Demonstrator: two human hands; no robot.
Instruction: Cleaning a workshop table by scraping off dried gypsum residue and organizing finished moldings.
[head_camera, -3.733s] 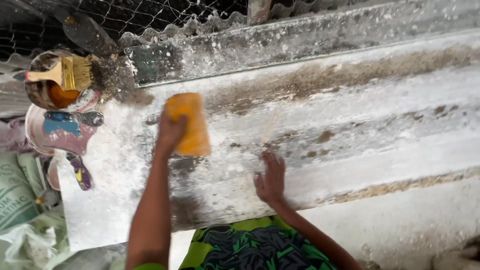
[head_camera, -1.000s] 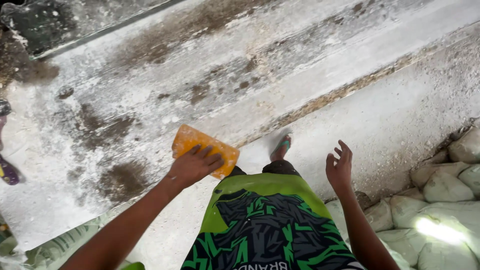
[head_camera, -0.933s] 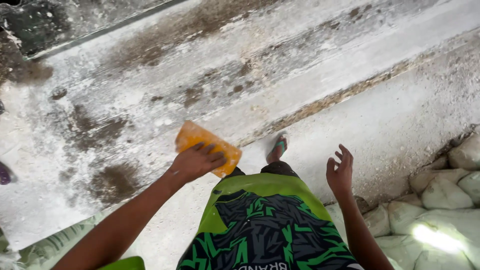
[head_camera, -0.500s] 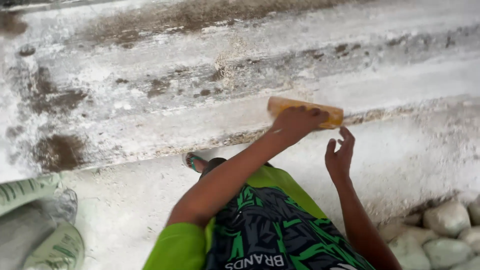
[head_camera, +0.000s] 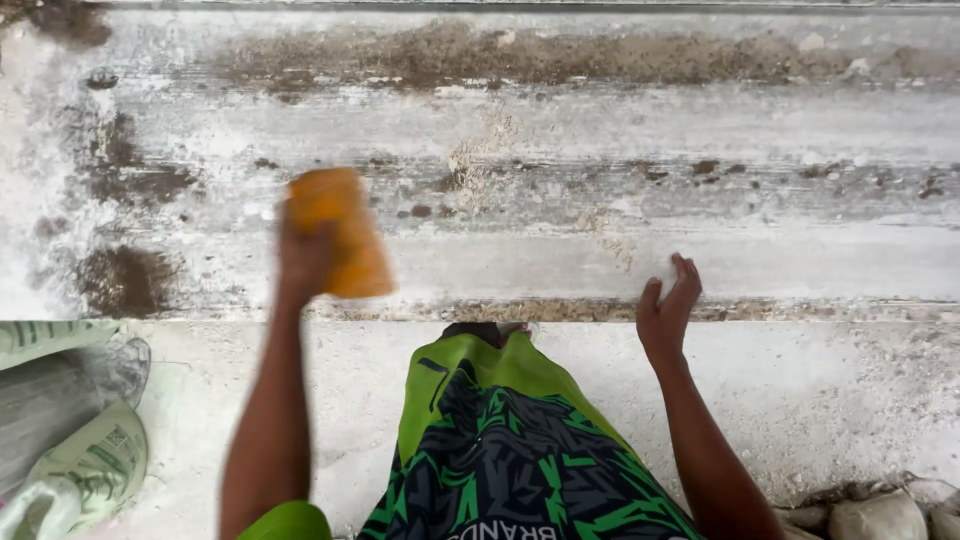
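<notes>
L hand (head_camera: 305, 255) fingers clamped on orange block (head_camera: 338, 232), pressed to dusty corrugated sheet (head_camera: 620, 130). R hand (head_camera: 667, 312) fingers apart, holds nothing.

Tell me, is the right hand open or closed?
Open: the right hand is empty, its fingers spread above the dusty slab.

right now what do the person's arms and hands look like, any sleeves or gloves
Both forearms are bare, with no gloves, watch or rings visible on the left hand or right hand. A bright green short sleeve shows at the left upper arm. The left hand is motion-blurred.
</notes>
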